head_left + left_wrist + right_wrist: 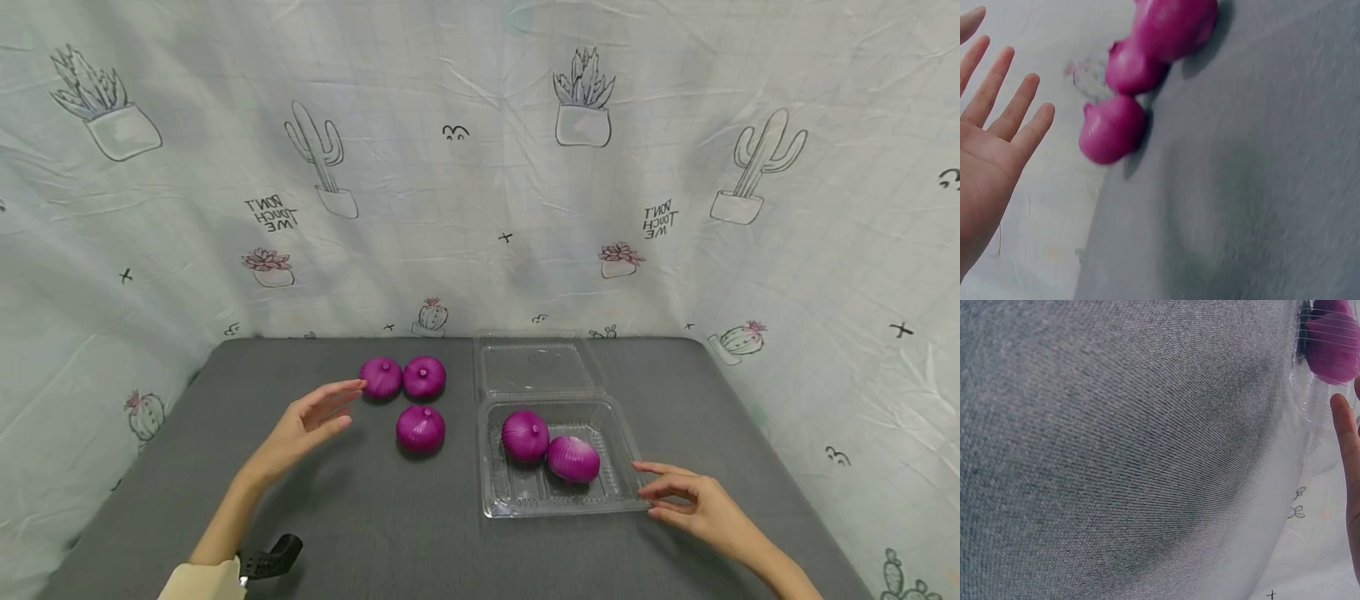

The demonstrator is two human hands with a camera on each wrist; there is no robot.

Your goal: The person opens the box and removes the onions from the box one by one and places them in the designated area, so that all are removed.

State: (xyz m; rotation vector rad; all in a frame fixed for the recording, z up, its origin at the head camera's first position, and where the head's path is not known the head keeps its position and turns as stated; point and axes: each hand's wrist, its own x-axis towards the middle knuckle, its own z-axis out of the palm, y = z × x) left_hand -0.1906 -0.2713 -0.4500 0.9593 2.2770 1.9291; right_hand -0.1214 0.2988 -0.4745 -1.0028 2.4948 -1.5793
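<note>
My left hand [307, 425] reaches over the table with fingers extended and nothing in it. In the head view its fingertips come right at the left edge of a purple onion [381, 377]. Beside that one sits a second onion [424, 377], and a third onion [421, 430] lies nearer me. The left wrist view shows the left palm [985, 162] with spread fingers beside the onions. My right hand [697, 508] has its fingertips at the right rim of a clear plastic container [491, 492]. Inside the container lie an upright onion [525, 437] and one tipped over [573, 459].
The container's hinged lid [536, 367] is folded back, flat toward the far edge of the grey table [345, 517]. A white curtain [480, 192] with cactus drawings hangs behind and along both sides. A black strap [273, 558] is on the left wrist.
</note>
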